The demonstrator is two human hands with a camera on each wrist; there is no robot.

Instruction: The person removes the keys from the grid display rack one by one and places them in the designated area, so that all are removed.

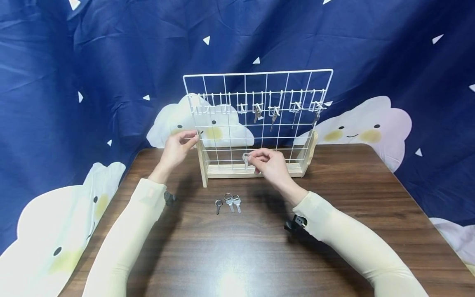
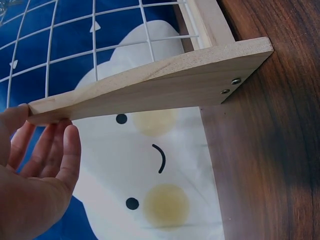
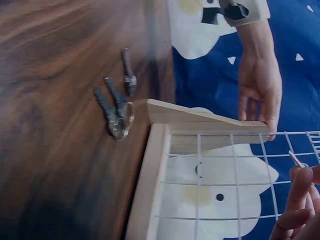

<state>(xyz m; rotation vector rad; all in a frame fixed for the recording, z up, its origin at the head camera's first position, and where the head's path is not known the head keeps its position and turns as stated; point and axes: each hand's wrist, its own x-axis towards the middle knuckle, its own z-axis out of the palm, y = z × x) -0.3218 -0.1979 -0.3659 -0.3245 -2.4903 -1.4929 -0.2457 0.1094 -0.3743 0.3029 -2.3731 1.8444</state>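
Right hand (image 1: 272, 165): fingers pinching key (image 1: 246, 163) before wire grid (image 1: 237, 125), towards table's (image 1: 371, 181) far edge; left hand (image 1: 177, 149): fingertips gripping wooden side (image 1: 202, 163) | advisable: brace frame steadily; keep key clear of wires

Curtain (image 1: 122, 45): deep blue, scattered with white triangles (image 1: 206, 40)
Clouds (image 1: 389, 117): mostly white, black eyes (image 1: 377, 126), yellow cheeks (image 1: 333, 135)
Desk (image 1: 349, 189): dark brown, streaked wood grain
Wire grid (image 1: 266, 73): white
Hooks (image 1: 297, 109): white
Wooden frame (image 1: 202, 163): pale beige
Sleeves (image 1: 345, 231): cream
Wrist straps (image 1: 297, 223): black
Held key (image 1: 246, 161): silver
Desk keys (image 1: 236, 202): silver-grey
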